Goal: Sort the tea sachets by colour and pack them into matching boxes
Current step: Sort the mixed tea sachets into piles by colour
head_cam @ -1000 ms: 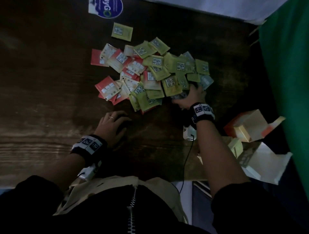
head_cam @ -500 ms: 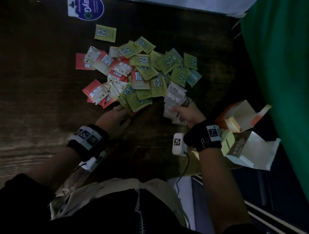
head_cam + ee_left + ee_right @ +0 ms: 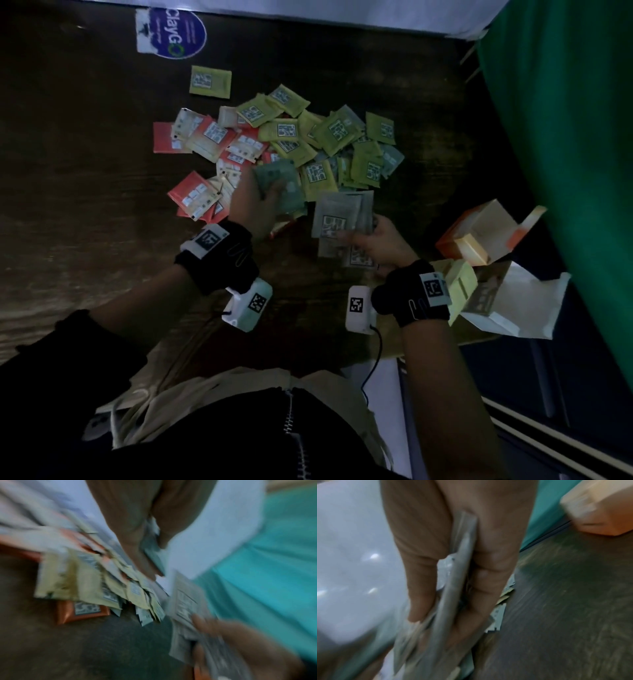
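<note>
A heap of tea sachets lies on the dark wooden table: red ones at the left, yellow-green ones at the right. My left hand is lifted over the heap's near edge and pinches a few grey-green sachets, seen between thumb and fingers in the left wrist view. My right hand grips a stack of grey sachets just right of it; the stack sits edge-on between its fingers. An open orange box stands at the right.
A pale yellow box and a white opened carton lie by the table's right edge. A green cloth hangs at the right. A round blue sticker and one lone yellow-green sachet sit at the far side.
My left hand rose off the table near the heap and took grey-green sachets. My right hand drew back from the heap's right side holding the grey stack toward me.
</note>
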A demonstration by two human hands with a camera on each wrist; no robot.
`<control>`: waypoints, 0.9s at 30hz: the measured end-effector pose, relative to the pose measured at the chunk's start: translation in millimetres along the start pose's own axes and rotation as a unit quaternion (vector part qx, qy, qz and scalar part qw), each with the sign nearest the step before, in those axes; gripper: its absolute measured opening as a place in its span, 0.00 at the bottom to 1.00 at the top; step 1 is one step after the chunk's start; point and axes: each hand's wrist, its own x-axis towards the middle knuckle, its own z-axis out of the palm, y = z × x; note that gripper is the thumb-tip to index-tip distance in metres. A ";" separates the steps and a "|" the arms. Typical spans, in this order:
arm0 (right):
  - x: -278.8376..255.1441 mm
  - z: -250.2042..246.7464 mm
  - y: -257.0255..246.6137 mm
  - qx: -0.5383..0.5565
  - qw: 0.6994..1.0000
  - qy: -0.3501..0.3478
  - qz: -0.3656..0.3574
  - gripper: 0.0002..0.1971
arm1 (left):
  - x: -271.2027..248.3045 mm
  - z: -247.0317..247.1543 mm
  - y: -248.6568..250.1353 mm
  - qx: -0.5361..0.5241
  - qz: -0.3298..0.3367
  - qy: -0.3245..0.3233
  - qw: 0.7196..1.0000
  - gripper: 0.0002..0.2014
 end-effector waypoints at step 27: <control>17.1 72.7 5.2 -0.069 0.997 -0.014 -0.037 0.14 | -27.1 -51.0 -33.5 0.143 -0.063 -0.255 0.954 0.29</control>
